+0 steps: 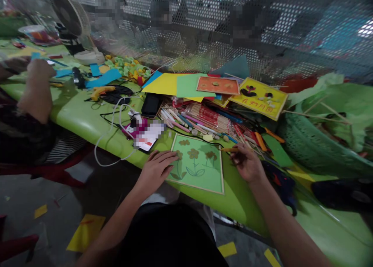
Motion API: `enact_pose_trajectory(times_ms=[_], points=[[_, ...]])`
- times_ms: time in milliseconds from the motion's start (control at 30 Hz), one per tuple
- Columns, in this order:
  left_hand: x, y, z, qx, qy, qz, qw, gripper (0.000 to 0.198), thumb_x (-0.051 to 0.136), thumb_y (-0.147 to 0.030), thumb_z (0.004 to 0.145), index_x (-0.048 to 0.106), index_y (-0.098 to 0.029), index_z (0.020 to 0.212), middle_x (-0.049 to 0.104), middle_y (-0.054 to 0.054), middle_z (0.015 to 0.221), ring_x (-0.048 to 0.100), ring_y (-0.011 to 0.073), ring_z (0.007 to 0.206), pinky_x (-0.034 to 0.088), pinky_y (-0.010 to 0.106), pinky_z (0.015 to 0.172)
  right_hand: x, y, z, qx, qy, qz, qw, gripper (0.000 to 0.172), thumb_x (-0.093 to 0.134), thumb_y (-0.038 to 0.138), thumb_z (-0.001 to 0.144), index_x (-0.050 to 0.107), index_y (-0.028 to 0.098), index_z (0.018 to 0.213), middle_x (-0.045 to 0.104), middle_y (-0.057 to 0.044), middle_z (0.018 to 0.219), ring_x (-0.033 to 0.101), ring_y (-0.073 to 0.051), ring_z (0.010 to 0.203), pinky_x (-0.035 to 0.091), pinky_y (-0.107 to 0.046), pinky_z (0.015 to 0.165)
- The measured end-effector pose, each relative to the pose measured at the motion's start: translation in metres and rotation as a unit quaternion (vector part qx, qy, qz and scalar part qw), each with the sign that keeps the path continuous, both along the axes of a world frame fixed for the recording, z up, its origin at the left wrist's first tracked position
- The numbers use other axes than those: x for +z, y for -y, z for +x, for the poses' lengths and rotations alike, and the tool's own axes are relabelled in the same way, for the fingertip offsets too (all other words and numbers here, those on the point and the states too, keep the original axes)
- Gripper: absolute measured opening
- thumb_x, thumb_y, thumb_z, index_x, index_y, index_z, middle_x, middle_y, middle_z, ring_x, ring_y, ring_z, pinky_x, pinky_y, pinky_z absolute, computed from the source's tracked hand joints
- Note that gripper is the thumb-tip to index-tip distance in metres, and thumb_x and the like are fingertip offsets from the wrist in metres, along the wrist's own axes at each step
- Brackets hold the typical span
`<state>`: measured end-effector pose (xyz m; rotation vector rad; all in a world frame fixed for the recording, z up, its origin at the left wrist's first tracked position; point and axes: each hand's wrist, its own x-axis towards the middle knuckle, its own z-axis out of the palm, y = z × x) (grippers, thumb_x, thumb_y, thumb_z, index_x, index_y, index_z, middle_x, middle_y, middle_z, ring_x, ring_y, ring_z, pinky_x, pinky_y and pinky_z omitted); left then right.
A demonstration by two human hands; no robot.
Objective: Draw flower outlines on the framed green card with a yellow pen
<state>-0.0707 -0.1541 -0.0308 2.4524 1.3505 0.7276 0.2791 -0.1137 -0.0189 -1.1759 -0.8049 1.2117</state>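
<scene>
A green sheet of paper [208, 177] with a thin pale stick frame lies at the table's front edge. It carries brown flower shapes [193, 154] with drawn stems and leaves. My left hand [159, 165] lies flat over the sheet's left edge, fingers stretched out. Beyond the sheet's right edge, my right hand [247, 164] pinches a slim orange-yellow pencil [229, 150]; its tip points left, over the frame's upper right corner. Whether the tip touches the sheet I cannot tell.
Behind the sheet lie several markers and sticks [201, 119], orange-handled scissors [260, 140] and framed pictures [259, 98]. A green basket [314, 142] stands right. A phone [150, 136] and white cable [97, 158] lie left. Another person's arm [37, 84] and a fan [70, 14] are farther left.
</scene>
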Motion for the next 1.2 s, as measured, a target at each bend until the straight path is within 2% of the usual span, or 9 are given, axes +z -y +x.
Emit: enact_pose_trajectory(times_ms=[167,367,800,1200], points=[[-0.004,-0.012,0.004,0.007,-0.006,0.011,1.0,0.036,0.05,-0.021,0.102,0.065,-0.032,0.132,0.067,0.004,0.14,0.061,0.0211,0.132,0.042,0.051,0.114,0.003,-0.002,-0.004,-0.006,0.001,-0.009,1.0,0.023,0.08,0.037,0.064,0.065,0.022,0.071,0.061,0.005,0.057,0.058,-0.011,0.045,0.039,-0.02,0.038],[-0.008,-0.013,0.001,0.01,-0.019,0.021,1.0,0.035,0.049,-0.022,0.103,0.065,-0.032,0.133,0.065,0.002,0.142,0.061,0.0224,0.132,0.042,0.051,0.114,0.003,-0.002,-0.004,-0.009,0.009,-0.022,1.0,0.022,0.08,0.036,0.066,0.065,0.021,0.071,0.062,0.003,0.058,0.059,-0.011,0.046,0.031,-0.019,0.035],[-0.005,-0.014,0.0,0.006,-0.022,0.009,1.0,0.038,0.049,-0.025,0.103,0.062,-0.035,0.137,0.064,0.002,0.143,0.061,0.0238,0.132,0.043,0.052,0.115,0.0,-0.011,-0.008,0.008,0.028,-0.04,0.999,0.021,0.077,0.035,0.072,0.06,0.022,0.073,0.062,0.003,0.061,0.058,-0.011,0.049,0.034,-0.018,0.037],[-0.006,-0.013,0.0,0.003,-0.036,0.019,0.999,0.037,0.048,-0.028,0.104,0.059,-0.031,0.14,0.058,0.003,0.15,0.059,0.024,0.135,0.043,0.05,0.114,0.002,-0.007,-0.003,-0.002,0.014,-0.057,0.998,0.016,0.078,0.033,0.07,0.067,0.02,0.073,0.064,0.001,0.063,0.06,-0.011,0.051,0.035,-0.018,0.038]])
